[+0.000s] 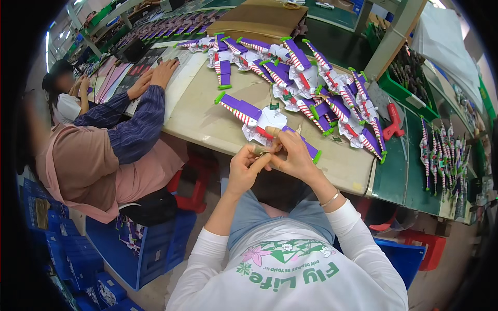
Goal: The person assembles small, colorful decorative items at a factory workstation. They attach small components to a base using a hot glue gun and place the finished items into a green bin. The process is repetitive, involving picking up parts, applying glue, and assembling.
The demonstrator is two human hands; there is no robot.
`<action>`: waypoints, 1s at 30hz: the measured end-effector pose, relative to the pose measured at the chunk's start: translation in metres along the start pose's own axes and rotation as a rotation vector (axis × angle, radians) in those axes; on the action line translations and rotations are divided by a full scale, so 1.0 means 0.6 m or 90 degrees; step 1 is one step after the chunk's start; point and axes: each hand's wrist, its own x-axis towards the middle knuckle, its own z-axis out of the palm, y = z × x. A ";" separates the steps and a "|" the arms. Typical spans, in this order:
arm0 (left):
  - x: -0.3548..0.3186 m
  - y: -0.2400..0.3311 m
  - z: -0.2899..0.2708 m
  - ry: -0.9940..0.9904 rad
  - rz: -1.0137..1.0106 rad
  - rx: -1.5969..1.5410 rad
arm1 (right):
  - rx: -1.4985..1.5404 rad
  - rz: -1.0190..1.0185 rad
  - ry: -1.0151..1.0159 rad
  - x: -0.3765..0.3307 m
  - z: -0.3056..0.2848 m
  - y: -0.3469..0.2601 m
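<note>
My left hand (245, 170) and my right hand (294, 154) meet just over the table's near edge, fingers pinched together. Whatever small thing they hold is too tiny and covered to name. Beige wraps show on some of my fingertips. Right behind my hands lies a toy-like assembly (240, 107) with purple panels, a red-and-white striped arm, a white body and green ends. My right fingers partly cover it in this view. A heap of similar assemblies (290, 75) spreads over the table farther back, some overlapping.
A red glue gun (393, 122) lies right of the heap. Green crates (404, 96) stand at the far right, with more striped assemblies (441, 155) below them. On the left a co-worker's hands (155, 78) rest at the table. A cardboard box (254, 19) stands behind.
</note>
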 end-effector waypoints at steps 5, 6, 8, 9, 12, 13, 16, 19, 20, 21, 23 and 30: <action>0.022 -0.011 -0.003 0.078 0.045 0.070 | 0.213 0.026 0.008 0.010 -0.017 -0.012; 0.024 -0.015 -0.006 0.071 0.062 0.126 | 0.302 0.112 -0.012 0.010 -0.023 -0.017; 0.029 -0.020 -0.013 0.059 0.096 0.240 | 0.242 0.108 -0.041 0.018 -0.031 -0.021; 0.031 -0.014 -0.011 0.059 0.102 0.301 | 0.213 0.107 -0.053 0.023 -0.034 -0.022; 0.034 0.011 -0.007 0.040 0.123 0.435 | 0.144 0.067 -0.063 0.034 -0.034 -0.026; 0.037 0.014 -0.007 0.020 0.133 0.446 | 0.131 0.061 -0.087 0.039 -0.034 -0.027; 0.036 0.016 -0.012 0.015 0.120 0.413 | 0.134 0.065 -0.130 0.049 -0.036 -0.024; 0.034 -0.003 -0.015 0.076 0.189 0.365 | 0.251 0.122 -0.123 0.049 -0.036 -0.012; 0.035 -0.014 -0.017 0.103 0.229 0.352 | 0.307 0.149 -0.119 0.048 -0.037 -0.009; 0.037 -0.020 -0.018 0.126 0.289 0.399 | 0.366 0.177 -0.115 0.047 -0.036 -0.006; 0.040 -0.031 -0.021 0.172 0.410 0.491 | 0.408 0.180 -0.121 0.048 -0.033 -0.003; 0.051 -0.027 -0.006 0.268 0.528 0.595 | 0.148 0.156 0.005 0.050 -0.020 -0.007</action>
